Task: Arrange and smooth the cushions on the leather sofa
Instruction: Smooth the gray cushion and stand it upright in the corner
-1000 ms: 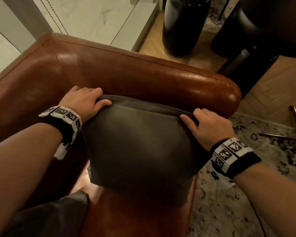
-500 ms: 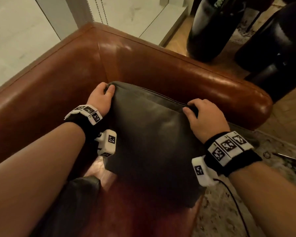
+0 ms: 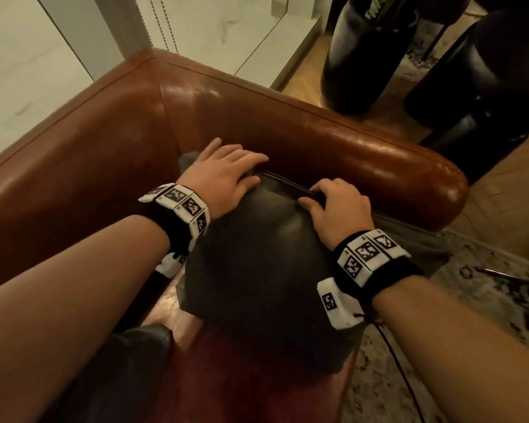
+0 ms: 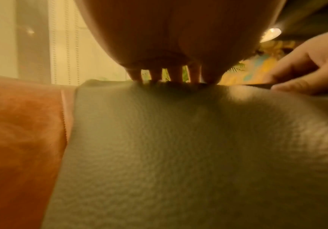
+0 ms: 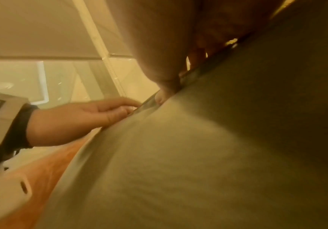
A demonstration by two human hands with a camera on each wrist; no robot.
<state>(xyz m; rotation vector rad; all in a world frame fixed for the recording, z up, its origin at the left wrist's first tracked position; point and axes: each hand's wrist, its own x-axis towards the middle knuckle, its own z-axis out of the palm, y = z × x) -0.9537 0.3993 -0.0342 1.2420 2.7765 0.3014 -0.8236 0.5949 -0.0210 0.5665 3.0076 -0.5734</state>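
A dark grey-green leather cushion (image 3: 257, 270) stands on edge in the corner of the brown leather sofa (image 3: 89, 154), its back towards the armrest (image 3: 364, 151). My left hand (image 3: 226, 172) lies over the cushion's top left corner, fingers spread and nearly straight, thumb on the front face. My right hand (image 3: 336, 209) grips the top seam further right, fingers curled over the edge. The left wrist view shows the cushion (image 4: 178, 147) filling the frame and the right hand (image 4: 306, 69) on the seam. The right wrist view shows the left hand (image 5: 76, 117) touching that seam.
A second dark cushion (image 3: 129, 361) lies on the seat at lower left. A strip of grey fabric (image 3: 409, 242) shows behind my right wrist. Tall black vases (image 3: 364, 56) and a dark round stool (image 3: 486, 87) stand beyond the armrest. A patterned rug (image 3: 471, 315) covers the floor on the right.
The cushion has moved back into the sofa corner. My left hand has left its grip on the corner and now lies flat over the top. The two hands are closer together.
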